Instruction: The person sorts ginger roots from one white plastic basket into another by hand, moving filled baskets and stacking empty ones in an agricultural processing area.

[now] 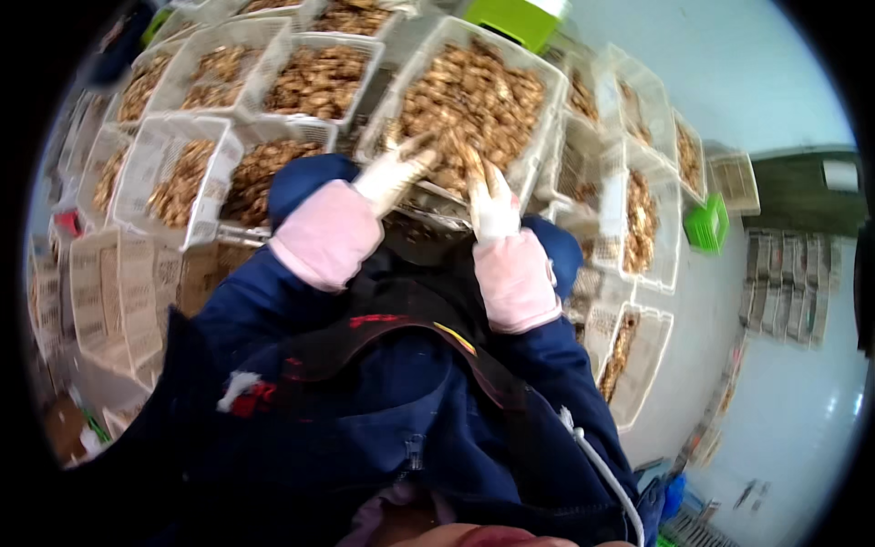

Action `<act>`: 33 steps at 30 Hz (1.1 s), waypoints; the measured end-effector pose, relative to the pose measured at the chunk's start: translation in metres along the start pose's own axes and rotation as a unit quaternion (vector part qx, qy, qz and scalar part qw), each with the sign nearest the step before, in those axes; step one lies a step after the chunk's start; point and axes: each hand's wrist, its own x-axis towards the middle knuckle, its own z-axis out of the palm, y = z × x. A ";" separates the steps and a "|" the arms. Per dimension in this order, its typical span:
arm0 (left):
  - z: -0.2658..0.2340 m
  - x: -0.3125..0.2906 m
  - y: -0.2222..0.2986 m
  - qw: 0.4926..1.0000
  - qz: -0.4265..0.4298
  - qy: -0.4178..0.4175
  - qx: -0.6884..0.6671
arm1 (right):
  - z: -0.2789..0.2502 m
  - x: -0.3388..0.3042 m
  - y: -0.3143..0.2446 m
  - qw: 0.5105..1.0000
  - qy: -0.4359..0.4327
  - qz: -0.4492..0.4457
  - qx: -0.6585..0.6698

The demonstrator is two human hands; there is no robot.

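Note:
A white plastic crate (550, 114) stands in front of me, filled with brown, glossy, lumpy pieces (478, 96) that look like shellfish; their exact kind is too small to tell. Both of my hands wear whitish gloves below pink cuffs. At the crate's near left corner, my left hand (398, 173) reaches over the rim with its fingers stretched onto the pieces. My right hand (492, 193) comes over the near edge, fingers extended and their tips among the pieces. I make out nothing gripped in either hand.
More white crates with similar brown pieces flank me on the left (173, 173) and right (652, 214). Stacked crates (114, 292) stand at the lower left. A green and white box (519, 20) lies beyond the middle crate. To the right, a green basket (705, 224) rests on the floor.

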 end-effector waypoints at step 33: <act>-0.048 0.045 0.034 0.987 0.030 0.152 0.033 | -0.002 0.136 0.105 0.977 -0.127 -0.085 -0.146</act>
